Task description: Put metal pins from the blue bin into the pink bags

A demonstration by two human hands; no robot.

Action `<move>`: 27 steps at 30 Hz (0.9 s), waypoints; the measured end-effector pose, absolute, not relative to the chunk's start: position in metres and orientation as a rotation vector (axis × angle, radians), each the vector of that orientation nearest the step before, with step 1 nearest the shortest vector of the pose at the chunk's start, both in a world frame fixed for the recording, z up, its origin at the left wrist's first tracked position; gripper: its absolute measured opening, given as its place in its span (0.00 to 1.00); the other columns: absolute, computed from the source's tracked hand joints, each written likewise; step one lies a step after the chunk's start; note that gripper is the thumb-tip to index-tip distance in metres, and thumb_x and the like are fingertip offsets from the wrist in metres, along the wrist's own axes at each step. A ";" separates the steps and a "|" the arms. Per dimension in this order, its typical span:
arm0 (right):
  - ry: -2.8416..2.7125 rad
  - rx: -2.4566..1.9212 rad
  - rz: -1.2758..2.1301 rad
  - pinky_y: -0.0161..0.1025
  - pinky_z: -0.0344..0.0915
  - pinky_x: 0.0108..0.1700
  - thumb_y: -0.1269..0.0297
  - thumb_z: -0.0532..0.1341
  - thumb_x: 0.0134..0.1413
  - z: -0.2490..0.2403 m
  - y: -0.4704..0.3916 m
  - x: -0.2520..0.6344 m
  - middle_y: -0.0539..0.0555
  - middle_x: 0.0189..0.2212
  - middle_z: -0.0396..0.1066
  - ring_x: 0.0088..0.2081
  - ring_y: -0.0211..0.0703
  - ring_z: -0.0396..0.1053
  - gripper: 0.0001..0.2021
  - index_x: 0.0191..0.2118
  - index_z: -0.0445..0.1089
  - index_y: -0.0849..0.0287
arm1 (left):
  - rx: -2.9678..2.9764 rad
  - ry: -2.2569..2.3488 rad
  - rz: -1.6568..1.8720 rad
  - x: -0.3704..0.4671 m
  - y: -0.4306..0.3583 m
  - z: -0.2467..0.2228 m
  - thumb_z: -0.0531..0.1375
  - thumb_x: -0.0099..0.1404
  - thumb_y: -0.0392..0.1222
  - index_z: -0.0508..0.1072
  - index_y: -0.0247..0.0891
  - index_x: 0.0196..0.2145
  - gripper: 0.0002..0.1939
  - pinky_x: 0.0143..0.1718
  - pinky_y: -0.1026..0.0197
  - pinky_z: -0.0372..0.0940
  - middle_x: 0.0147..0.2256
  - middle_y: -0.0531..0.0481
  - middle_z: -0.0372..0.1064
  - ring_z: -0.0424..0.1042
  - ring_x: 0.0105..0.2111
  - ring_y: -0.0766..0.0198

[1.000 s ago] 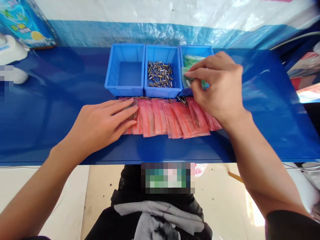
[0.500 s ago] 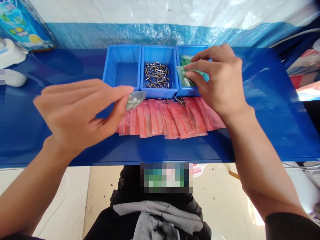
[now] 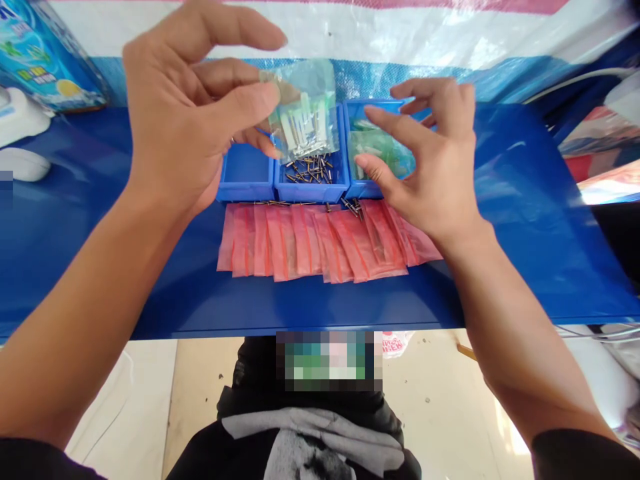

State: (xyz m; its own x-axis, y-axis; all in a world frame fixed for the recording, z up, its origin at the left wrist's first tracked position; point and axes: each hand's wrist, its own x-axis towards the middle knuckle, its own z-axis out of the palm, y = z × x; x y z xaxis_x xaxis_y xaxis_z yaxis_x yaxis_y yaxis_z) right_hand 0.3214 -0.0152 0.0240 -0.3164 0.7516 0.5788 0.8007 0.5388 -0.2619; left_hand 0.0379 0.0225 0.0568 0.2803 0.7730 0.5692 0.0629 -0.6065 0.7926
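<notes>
Raised since the earlier frame, the bag (image 3: 309, 127) is pinched by the left grip (image 3: 175, 113); if loosened, it may be dropped onto rivets (image 3: 314, 171). The right grip (image 3: 435, 157): parted, empty.

Middle bin (image 3: 311, 194) partly hidden behind clear bag (image 3: 306, 127).

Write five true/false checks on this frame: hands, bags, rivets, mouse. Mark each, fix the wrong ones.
1. The left hand holds a clear plastic bag. True.
2. Loose rivets lie in the middle blue bin. True.
3. The pink plastic bags lie behind the middle blue bin. False: they lie in front, on the near side.
4. The right hand is balled into a fist. False: its thumb and fingers are spread apart.
5. A white computer mouse sits left of the middle blue bin. True.
</notes>
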 end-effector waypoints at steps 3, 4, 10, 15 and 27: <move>-2.109 -1.028 -0.048 0.59 0.74 0.57 0.53 0.66 0.67 0.032 -0.030 0.305 0.54 0.69 0.61 0.58 0.60 0.71 0.32 0.73 0.62 0.34 | 1.743 0.648 1.365 0.039 0.015 0.045 0.73 0.67 0.33 0.83 0.38 0.44 0.09 0.31 0.68 0.81 0.35 0.57 0.80 0.79 0.31 0.69; -2.116 -0.964 -0.022 0.57 0.76 0.55 0.55 0.67 0.66 0.033 -0.034 0.299 0.52 0.70 0.60 0.56 0.59 0.73 0.32 0.73 0.62 0.32 | 1.725 0.640 1.352 0.040 0.012 0.040 0.74 0.66 0.34 0.84 0.37 0.43 0.08 0.32 0.67 0.82 0.37 0.56 0.81 0.80 0.31 0.69; -2.035 -0.880 0.084 0.59 0.77 0.51 0.58 0.65 0.69 0.033 -0.054 0.276 0.47 0.56 0.78 0.54 0.59 0.77 0.13 0.54 0.79 0.33 | 1.997 0.662 1.374 0.036 -0.006 0.028 0.69 0.73 0.39 0.84 0.40 0.47 0.06 0.36 0.66 0.81 0.39 0.56 0.82 0.82 0.35 0.66; -1.824 -1.002 0.302 0.50 0.73 0.36 0.65 0.64 0.70 0.042 -0.062 0.264 0.44 0.38 0.82 0.34 0.50 0.77 0.12 0.46 0.79 0.34 | 2.606 0.824 1.422 0.025 -0.014 0.028 0.64 0.74 0.34 0.70 0.48 0.68 0.28 0.44 0.68 0.78 0.57 0.52 0.76 0.81 0.48 0.64; -1.686 -1.037 0.603 0.41 0.79 0.35 0.51 0.64 0.70 0.026 -0.064 0.260 0.49 0.57 0.75 0.45 0.47 0.79 0.21 0.65 0.67 0.39 | 2.136 0.863 1.524 0.043 -0.029 0.027 0.66 0.75 0.36 0.80 0.39 0.34 0.09 0.31 0.61 0.71 0.31 0.57 0.77 0.78 0.32 0.68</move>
State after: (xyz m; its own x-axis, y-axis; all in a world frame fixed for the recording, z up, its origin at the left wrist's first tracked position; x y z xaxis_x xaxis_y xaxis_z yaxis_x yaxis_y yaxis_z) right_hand 0.2602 -0.0638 0.0264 -0.1072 0.8594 0.4999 0.3478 0.5034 -0.7909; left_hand 0.0431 -0.0290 0.0265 0.2247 0.6707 0.7069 0.2614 -0.7404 0.6193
